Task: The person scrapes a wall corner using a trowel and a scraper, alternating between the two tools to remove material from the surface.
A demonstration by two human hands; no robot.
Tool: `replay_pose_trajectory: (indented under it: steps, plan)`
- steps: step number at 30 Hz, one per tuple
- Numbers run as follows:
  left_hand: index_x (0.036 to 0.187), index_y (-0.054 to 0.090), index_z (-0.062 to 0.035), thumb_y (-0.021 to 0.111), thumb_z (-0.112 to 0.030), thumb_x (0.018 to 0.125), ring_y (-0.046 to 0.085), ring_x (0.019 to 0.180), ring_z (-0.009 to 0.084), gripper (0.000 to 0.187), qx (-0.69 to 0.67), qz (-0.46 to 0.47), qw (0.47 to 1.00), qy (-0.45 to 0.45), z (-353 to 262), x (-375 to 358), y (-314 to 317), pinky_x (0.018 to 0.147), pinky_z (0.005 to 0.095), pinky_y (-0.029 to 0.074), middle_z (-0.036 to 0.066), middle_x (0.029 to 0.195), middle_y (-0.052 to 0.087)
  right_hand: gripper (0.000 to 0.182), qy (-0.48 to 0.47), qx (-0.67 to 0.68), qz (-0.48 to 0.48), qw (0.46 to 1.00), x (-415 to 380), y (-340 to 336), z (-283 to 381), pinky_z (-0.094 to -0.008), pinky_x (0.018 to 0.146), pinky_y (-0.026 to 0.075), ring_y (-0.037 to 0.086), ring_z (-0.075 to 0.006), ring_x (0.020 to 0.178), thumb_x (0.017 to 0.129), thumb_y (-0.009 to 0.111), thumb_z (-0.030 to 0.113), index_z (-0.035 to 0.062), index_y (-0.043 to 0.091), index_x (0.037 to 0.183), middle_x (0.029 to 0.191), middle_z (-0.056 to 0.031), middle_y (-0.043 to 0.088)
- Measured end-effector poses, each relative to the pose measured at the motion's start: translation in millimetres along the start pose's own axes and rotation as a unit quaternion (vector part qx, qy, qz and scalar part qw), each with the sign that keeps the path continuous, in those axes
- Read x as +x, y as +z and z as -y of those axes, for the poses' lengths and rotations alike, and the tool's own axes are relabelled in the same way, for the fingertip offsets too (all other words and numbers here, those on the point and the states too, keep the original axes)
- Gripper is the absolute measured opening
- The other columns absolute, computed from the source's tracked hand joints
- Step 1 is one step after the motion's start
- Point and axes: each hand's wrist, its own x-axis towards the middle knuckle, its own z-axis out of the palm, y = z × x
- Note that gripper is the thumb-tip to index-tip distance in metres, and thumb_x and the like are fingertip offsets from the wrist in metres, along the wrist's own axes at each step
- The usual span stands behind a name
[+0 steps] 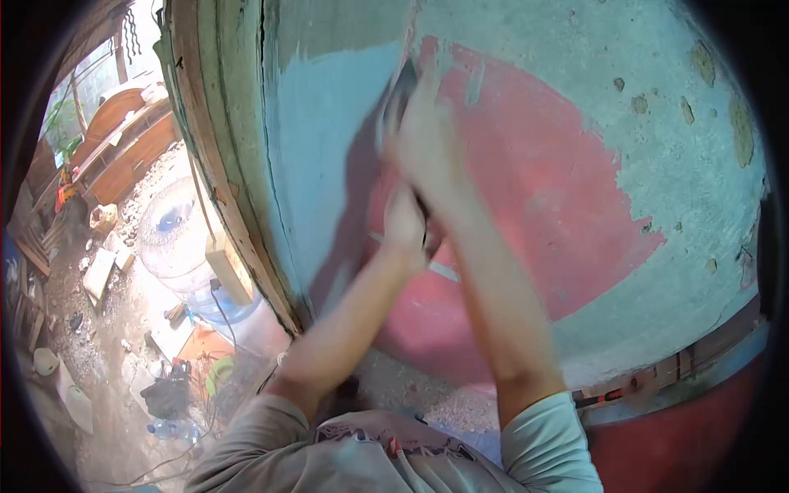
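Both hands are close together in front of a wall (pixel 534 205) that has a ragged-edged pinkish-red patch among pale blue-green paint. My right hand (pixel 427 144) is higher, closed and blurred by motion. A dark-ended hand tool (pixel 401 92) projects from it towards the upper left, its tip close to or on the wall; its exact kind is blurred. Just below, my left hand (pixel 404 220) is closed around the lower part of the same tool, near a dark end beside the wrist. The fingers are mostly hidden or smeared.
A worn wooden door frame (pixel 230 148) stands left of the wall. Beyond it lies sunlit rubble with a large clear plastic container (pixel 174 226), a wood block (pixel 228 267), a black bag (pixel 168 394) and plastic bottles (pixel 173 429). A red-and-black handled tool (pixel 604 398) lies at lower right.
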Motion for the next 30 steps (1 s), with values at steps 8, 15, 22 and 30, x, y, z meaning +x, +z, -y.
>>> replay_pose_trajectory:
  steps: [8,15,22,30]
  plan:
    - [0.098,0.057,-0.0170,0.038,-0.039,0.113,0.038,0.046,0.0083,0.032,-0.045,0.182,0.980,0.065,-82.9,45.8,88.6,0.041,0.0277,0.032,-0.006,0.062,0.046,0.019,-0.335,-0.186,-0.067,0.921,158.7,-2.2,-25.3,-0.0489,0.066,0.052,0.066,-0.0400,0.068,0.087,0.064,0.014,0.0006,0.077,0.083,0.071,-0.0218,0.067]
    - [0.104,0.060,-0.0145,0.039,-0.034,0.111,0.040,0.045,0.0076,0.030,-0.100,-0.061,0.992,-0.045,13.2,-19.3,-11.5,0.038,0.0276,0.028,-0.004,0.067,0.051,0.046,0.066,0.037,0.141,0.987,-29.4,44.1,-25.6,-0.0666,0.081,0.051,0.065,-0.0609,0.091,0.102,0.050,0.017,-0.0082,0.036,0.137,0.089,-0.0423,0.066]
    - [0.090,0.056,-0.0198,0.037,-0.050,0.111,0.030,0.035,0.0086,0.041,-0.024,0.015,1.000,-0.012,-32.5,-1.9,43.6,0.033,0.0263,0.022,-0.007,0.060,0.049,0.041,-0.065,0.016,0.015,0.998,41.2,-12.2,5.9,-0.0631,0.083,0.053,0.066,-0.0570,0.095,0.099,0.051,0.023,-0.0067,0.051,0.127,0.097,-0.0379,0.068]
    - [0.107,0.063,-0.0126,0.041,-0.036,0.112,0.042,0.044,0.0067,0.033,-0.043,-0.024,0.999,0.010,-32.2,17.0,16.1,0.038,0.0259,0.033,-0.004,0.067,0.053,0.033,-0.030,0.071,-0.038,0.996,31.3,26.6,-0.7,-0.0644,0.076,0.052,0.066,-0.0588,0.083,0.098,0.052,0.015,-0.0055,0.048,0.124,0.089,-0.0385,0.068]
